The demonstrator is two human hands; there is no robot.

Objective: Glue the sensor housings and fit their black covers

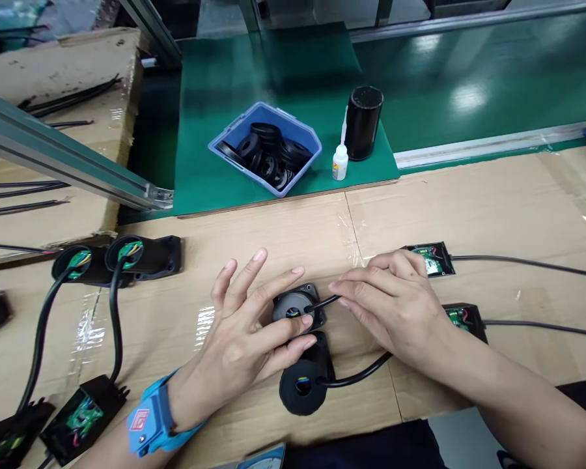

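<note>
My left hand (247, 326) rests on a small round black housing (295, 307) on the cardboard-covered bench, thumb and lower fingers pressed to it and the other fingers spread upward. Coloured wire ends show in the housing's centre. My right hand (395, 303) pinches a black cable (322, 303) where it enters that housing. Just below lies a second black housing with a round rubber ring (300, 389) on its end and a cable running off to the right. A blue wrist strap (156, 417) is on my left wrist.
A blue bin of black rubber rings (266, 148), a glue bottle (340, 159) and a black cylinder (364, 122) stand on the green mat behind. Two cabled housings (120, 259) lie at left. Open circuit boxes lie at right (432, 258) and bottom left (81, 417).
</note>
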